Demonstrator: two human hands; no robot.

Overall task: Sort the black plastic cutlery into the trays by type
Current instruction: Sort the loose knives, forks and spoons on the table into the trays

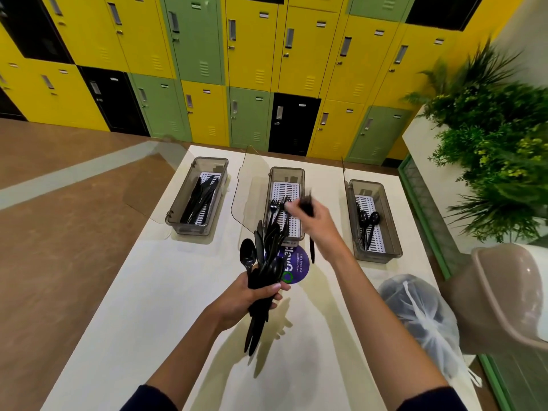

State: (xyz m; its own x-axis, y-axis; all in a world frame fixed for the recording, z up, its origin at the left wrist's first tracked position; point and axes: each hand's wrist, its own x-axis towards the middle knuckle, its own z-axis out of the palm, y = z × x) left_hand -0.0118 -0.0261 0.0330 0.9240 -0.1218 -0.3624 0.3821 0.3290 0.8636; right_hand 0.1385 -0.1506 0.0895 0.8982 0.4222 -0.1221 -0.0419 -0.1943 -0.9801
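- Just one view, the head cam looking down at a white desk (166,292) with three smoky see-through trays in a row at the far end.
- The left hand (246,296) is low and central, fingers wrapped tight around a bundle of black cutlery (268,256). A spoon bowl pokes up on the left of it, and the handles stick out below the fist.
- The right hand (312,222) is out over the near right part of the middle tray (286,174). Its fingers are curled around a black piece (307,203). It's too motion-blurred to tell which type it is.
- The left tray (189,229) has knives (201,200) lying lengthwise in it.
- The middle tray has a few forks (275,204), tines pointing away, on its white slotted liner.
- The right tray (392,223) has spoons (367,221), bowls at the far end.
- Clear dividers (252,185) stand between the trays.
- A round purple sticker (301,262) sits on the desk just in front of the middle tray, partly behind the bundle.
- On the desk's near right edge there's a white plastic bag (421,315) with dark stuff inside, and a beige chair (510,292) beside it.
- Yellow, green and black lockers (267,54) are behind, and plants (489,143) are on the right.
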